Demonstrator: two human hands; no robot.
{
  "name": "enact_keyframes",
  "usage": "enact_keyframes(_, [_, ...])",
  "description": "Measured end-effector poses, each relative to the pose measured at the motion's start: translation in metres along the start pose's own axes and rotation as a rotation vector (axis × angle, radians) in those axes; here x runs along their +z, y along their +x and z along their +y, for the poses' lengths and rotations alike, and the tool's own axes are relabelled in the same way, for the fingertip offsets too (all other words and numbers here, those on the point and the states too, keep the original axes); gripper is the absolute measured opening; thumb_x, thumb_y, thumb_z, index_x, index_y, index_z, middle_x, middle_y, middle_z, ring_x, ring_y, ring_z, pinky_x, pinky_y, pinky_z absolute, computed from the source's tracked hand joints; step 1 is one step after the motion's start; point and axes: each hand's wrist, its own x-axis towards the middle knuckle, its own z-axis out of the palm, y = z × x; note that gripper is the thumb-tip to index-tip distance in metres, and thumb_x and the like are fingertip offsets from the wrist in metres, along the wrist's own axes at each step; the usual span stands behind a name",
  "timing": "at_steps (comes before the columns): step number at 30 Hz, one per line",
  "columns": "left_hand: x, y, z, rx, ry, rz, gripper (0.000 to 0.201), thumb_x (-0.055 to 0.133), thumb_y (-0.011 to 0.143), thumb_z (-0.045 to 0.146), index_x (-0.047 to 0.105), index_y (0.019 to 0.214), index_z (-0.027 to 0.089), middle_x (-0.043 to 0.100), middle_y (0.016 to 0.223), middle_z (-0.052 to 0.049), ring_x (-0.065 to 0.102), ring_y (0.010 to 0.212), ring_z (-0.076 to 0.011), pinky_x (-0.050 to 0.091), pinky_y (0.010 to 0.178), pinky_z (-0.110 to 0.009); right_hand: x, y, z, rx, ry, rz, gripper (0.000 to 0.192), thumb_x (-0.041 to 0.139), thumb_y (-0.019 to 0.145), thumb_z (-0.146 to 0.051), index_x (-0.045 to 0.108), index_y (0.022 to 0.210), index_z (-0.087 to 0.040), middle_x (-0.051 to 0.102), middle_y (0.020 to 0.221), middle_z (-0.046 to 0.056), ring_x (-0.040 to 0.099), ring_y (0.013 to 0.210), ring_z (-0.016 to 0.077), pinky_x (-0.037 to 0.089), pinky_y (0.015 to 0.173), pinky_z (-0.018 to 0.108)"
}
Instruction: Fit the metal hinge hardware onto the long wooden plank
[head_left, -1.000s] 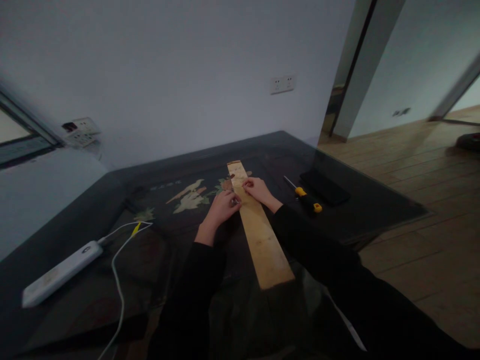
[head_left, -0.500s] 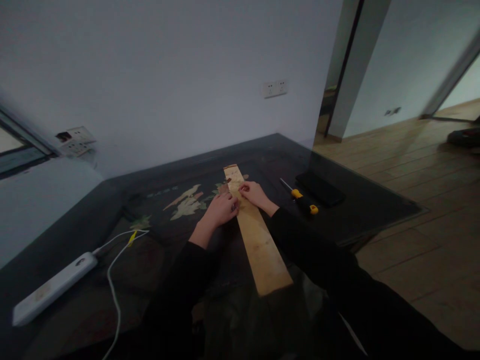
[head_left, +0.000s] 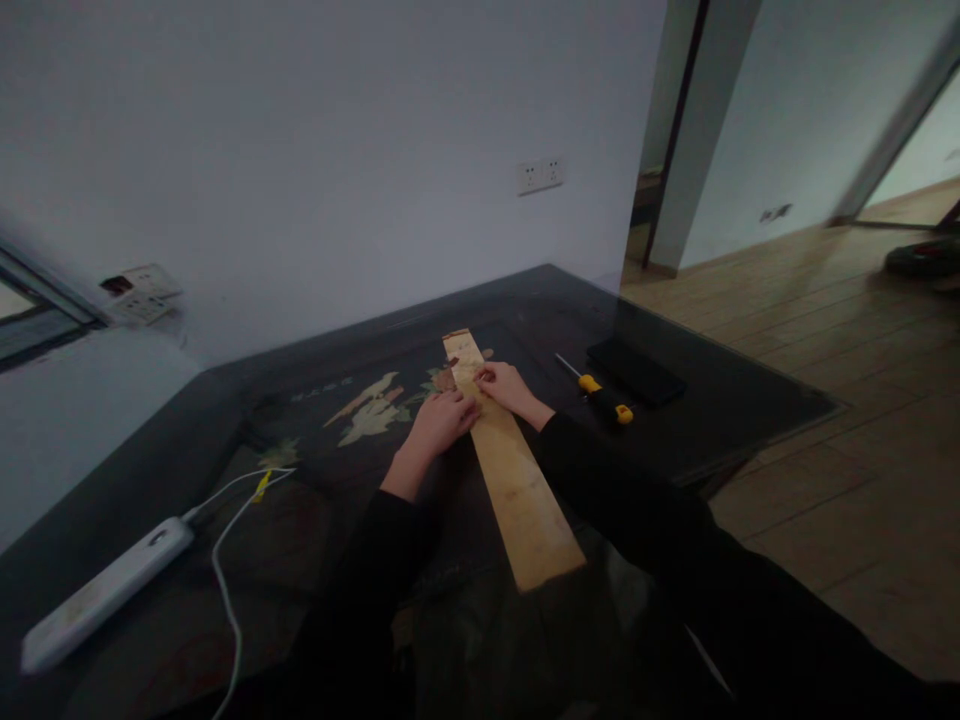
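Note:
A long pale wooden plank [head_left: 510,470] lies on a dark glass-topped table [head_left: 720,400], running away from me. My left hand [head_left: 437,422] rests at the plank's left edge, fingers curled; a small item may be pinched there, too dim to tell. My right hand [head_left: 504,384] lies on the plank's far part, fingertips pressed to the wood close to the left hand. Both arms are in black sleeves.
A screwdriver with a yellow and black handle [head_left: 600,392] lies right of the plank, beside a flat black phone-like slab [head_left: 634,369]. A white power strip [head_left: 101,594] with white cable [head_left: 225,540] sits at near left. Wall behind; wooden floor to the right.
Both hands stay on the plank's far part with barely any shift. The view has drifted slightly as my head moved.

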Motion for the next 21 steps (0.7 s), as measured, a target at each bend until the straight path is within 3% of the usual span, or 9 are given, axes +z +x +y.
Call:
enact_keyframes(9, [0.007,0.0,0.006,-0.057,0.045,0.059,0.032,0.046,0.097,0.035,0.066,0.078,0.019,0.069,0.089,-0.013,0.064,0.089,-0.0264,0.043,0.083,-0.038,0.002,0.001,0.003,-0.001,-0.009,0.025,0.015,0.062,0.081,-0.014,0.073,0.092,-0.016,0.074,0.084,0.005,0.065,0.074,0.0135,0.045,0.067,0.022])
enact_keyframes(14, [0.001,-0.007,-0.003,-0.049,0.018,0.095,0.027,0.044,0.098,0.037,0.063,0.089,0.02,0.069,0.095,-0.011,0.064,0.093,-0.025,0.042,0.084,-0.036,0.001,0.0,0.002,-0.007,-0.001,0.023,0.015,0.063,0.08,-0.013,0.073,0.091,-0.016,0.074,0.083,0.004,0.065,0.075,0.0138,0.045,0.068,0.022])
enact_keyframes(21, [-0.003,-0.014,-0.012,0.023,0.0,0.002,0.018,0.05,0.094,0.035,0.061,0.097,0.021,0.068,0.099,-0.009,0.063,0.094,-0.0255,0.041,0.084,-0.036,0.001,0.0,0.002,0.01,0.023,0.019,0.014,0.062,0.08,-0.014,0.073,0.089,-0.016,0.073,0.08,0.003,0.065,0.073,0.0142,0.046,0.067,0.022])
